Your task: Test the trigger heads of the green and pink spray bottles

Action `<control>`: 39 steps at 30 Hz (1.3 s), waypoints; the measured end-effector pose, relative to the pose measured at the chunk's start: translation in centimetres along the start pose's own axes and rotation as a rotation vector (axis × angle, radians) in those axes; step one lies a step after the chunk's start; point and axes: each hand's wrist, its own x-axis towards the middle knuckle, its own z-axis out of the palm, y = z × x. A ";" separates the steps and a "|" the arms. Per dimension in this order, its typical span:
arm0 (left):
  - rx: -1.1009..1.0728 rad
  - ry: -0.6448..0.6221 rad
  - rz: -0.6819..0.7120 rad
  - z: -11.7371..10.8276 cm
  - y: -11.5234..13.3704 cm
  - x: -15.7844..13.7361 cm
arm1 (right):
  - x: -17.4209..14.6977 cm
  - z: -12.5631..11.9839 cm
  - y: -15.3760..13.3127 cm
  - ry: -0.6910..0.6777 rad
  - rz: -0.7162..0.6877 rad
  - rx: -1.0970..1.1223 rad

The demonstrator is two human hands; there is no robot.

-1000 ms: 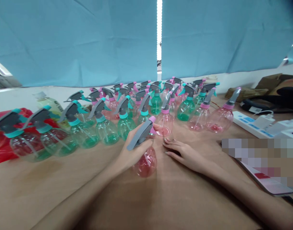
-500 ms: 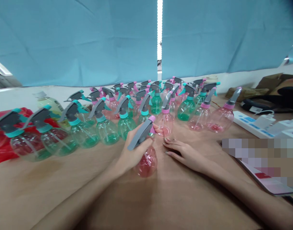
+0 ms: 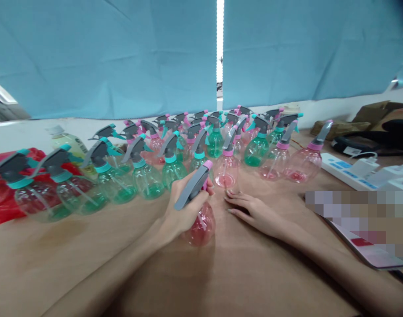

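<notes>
My left hand point(image 3: 185, 204) is wrapped round the neck of a pink spray bottle point(image 3: 201, 226), whose grey head and pink nozzle stick up above my thumb. Part of the neck and trigger is hidden by the fingers. My right hand point(image 3: 250, 211) lies on the brown tabletop point(image 3: 261, 281) with fingers stretched out, holding nothing. Just beyond its fingertips stands another pink spray bottle point(image 3: 226, 171). Left of that are green spray bottles with turquoise collars, the nearest being one green spray bottle point(image 3: 174, 171) behind my left hand.
Several more pink and green spray bottles crowd the back. At the left are a red plastic bag point(image 3: 6, 198) and a pale capped bottle point(image 3: 67, 143). On the right lie a white power strip point(image 3: 343, 169), black headphones point(image 3: 356, 143), a cardboard box point(image 3: 376, 112) and a partly blurred flat device point(image 3: 369, 246).
The held bottle has shifted slightly left, and my left fingers have curled further in at the trigger. My right hand has stayed in place.
</notes>
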 end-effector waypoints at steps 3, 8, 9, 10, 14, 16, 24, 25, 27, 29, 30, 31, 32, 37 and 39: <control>0.008 -0.003 -0.003 0.0 0.0 0.0 | 0.0 0.0 0.0 0.000 0.001 0.002; 0.001 -0.026 -0.003 -0.1 0.2 0.4 | 0.1 -0.1 -0.1 -0.011 0.003 0.001; 0.012 -0.030 0.002 -0.1 0.2 0.5 | 0.1 -0.1 -0.1 -0.007 0.005 0.001; 0.023 -0.033 0.007 -0.1 0.1 0.5 | 0.1 -0.1 -0.2 -0.003 0.008 0.001; 0.035 -0.026 0.009 0.0 -0.7 0.2 | 0.1 -0.1 -0.3 0.011 0.008 0.012; 0.026 -0.003 0.002 0.1 -1.1 -0.2 | 0.1 -0.1 -0.3 0.008 0.009 0.012; 0.035 0.041 -0.031 0.4 -1.4 -0.6 | 0.1 -0.1 -0.1 -0.016 0.001 -0.006; 0.030 0.044 -0.031 0.4 -1.4 -0.6 | 0.1 -0.2 -0.1 -0.017 0.003 -0.007; 0.020 0.045 -0.030 0.4 -1.4 -0.5 | 0.0 -0.2 -0.1 -0.022 0.000 -0.007; 0.017 0.035 -0.031 0.4 -1.5 -0.5 | 0.0 -0.3 -0.1 -0.027 -0.003 -0.004; 0.017 0.032 -0.031 0.4 -1.5 -0.5 | 0.0 -0.3 -0.1 -0.026 -0.003 0.000; 0.018 0.032 -0.030 0.4 -1.5 -0.5 | 0.0 -0.3 -0.1 -0.025 -0.002 0.004; 0.019 0.030 -0.027 0.3 -1.5 -0.5 | 0.0 -0.3 -0.1 -0.023 0.000 0.006; 0.029 0.016 -0.017 0.3 -1.2 -0.5 | 0.0 -0.4 -0.2 -0.032 0.000 0.001; 0.028 0.014 -0.016 0.3 -1.1 -0.5 | 0.0 -0.4 -0.2 -0.028 -0.004 0.011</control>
